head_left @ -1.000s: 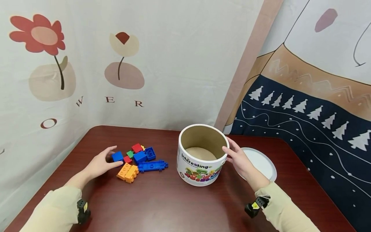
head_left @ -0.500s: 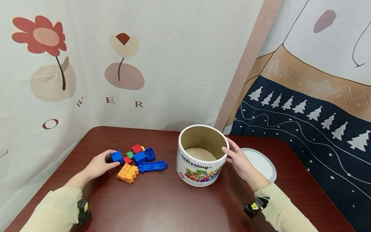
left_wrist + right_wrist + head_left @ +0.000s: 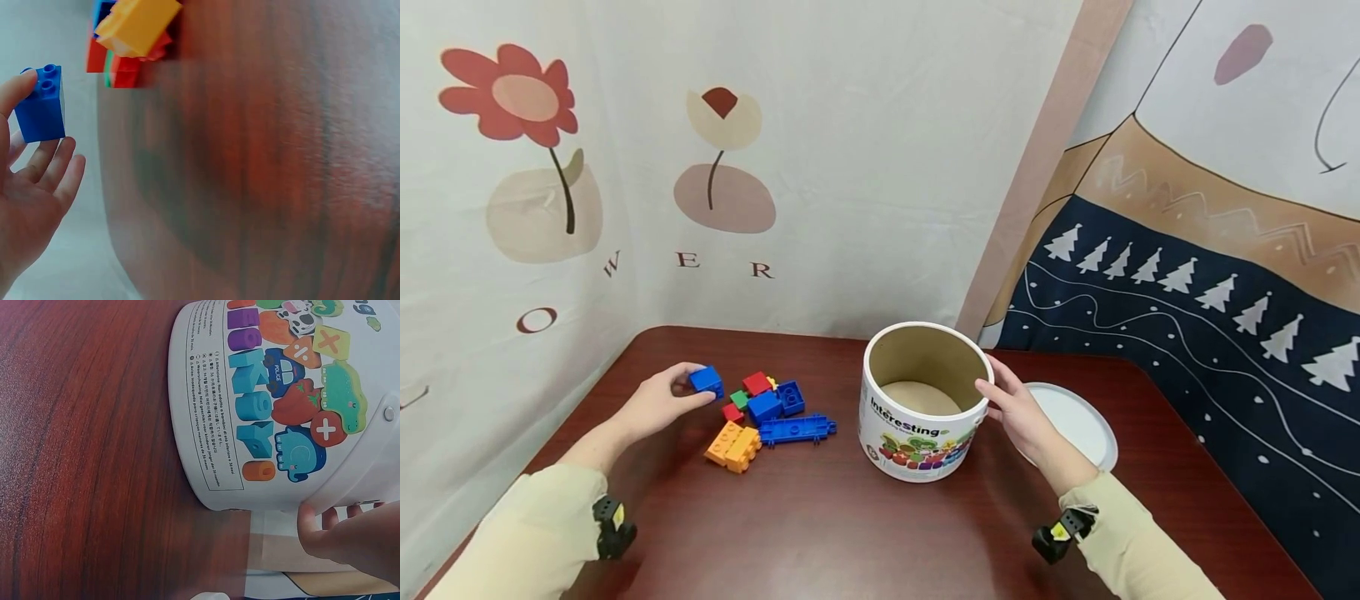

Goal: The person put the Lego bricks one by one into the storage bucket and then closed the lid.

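Observation:
My left hand [image 3: 658,404] pinches a blue building block [image 3: 706,380] between thumb and fingers, at the left of the loose blocks. In the left wrist view, the studs of this blue building block [image 3: 41,106] face the thumb side. My right hand [image 3: 1022,417] holds a white bucket [image 3: 898,446] by its right side, a fingertip over the rim. The bucket stands upright and lidless, and its visible floor is bare. Printed letters and animals cover the bucket's wall [image 3: 212,412] in the right wrist view.
Beside the left hand lie orange blocks [image 3: 732,447], a long blue wheeled base [image 3: 793,428], a red block [image 3: 756,383], a green block [image 3: 740,400] and several others. A round white lid [image 3: 1078,421] lies on the brown table [image 3: 850,533] behind the right hand.
The left hand closed on the blue building block and lifted it up and away from the other blocks. The right hand and bucket have stayed in place.

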Motion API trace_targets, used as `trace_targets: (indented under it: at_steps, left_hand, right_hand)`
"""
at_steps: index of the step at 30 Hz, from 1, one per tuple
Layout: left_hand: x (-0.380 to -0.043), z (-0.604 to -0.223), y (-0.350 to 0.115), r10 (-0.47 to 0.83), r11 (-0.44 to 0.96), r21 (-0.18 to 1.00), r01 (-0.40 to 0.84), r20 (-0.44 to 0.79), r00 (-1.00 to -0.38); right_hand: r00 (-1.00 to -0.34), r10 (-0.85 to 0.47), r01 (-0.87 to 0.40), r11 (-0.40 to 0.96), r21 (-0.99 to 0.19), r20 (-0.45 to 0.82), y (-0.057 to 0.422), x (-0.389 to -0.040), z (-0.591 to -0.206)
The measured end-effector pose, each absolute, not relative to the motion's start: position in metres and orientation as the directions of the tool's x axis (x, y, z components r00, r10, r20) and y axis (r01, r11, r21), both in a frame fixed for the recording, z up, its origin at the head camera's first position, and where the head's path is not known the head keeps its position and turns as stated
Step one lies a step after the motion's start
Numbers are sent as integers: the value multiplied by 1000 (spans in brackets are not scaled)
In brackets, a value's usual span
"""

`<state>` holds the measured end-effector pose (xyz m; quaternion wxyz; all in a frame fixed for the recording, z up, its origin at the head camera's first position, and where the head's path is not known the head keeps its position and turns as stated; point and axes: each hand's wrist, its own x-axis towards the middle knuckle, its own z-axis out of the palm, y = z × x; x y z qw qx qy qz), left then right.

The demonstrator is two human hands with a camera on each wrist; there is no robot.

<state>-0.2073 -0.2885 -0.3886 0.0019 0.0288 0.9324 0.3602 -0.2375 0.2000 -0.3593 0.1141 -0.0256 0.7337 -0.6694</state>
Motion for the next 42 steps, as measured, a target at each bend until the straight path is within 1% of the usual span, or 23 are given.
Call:
trace_targets:
  at_steps: [12, 21, 31, 42]
  left_hand:
    - [-217, -361, -276, 87, 720, 685, 114, 74, -993]
    - [-222, -346, -260, 121, 708, 691, 142, 80, -989]
    - [-229, -325, -221, 237, 645, 728, 234, 100, -966]
    - [-240, -314, -179, 352, 577, 755, 311, 114, -929]
  right_hand:
    - [-975, -186, 106, 104, -989, -124, 200, -238, -359]
    - [-975, -185, 104, 94, -990, -120, 198, -242, -361]
    - [-976, -185, 99, 86, -991, -114, 199, -241, -363]
    - [-977, -178, 106, 91, -990, -121, 199, -238, -361]
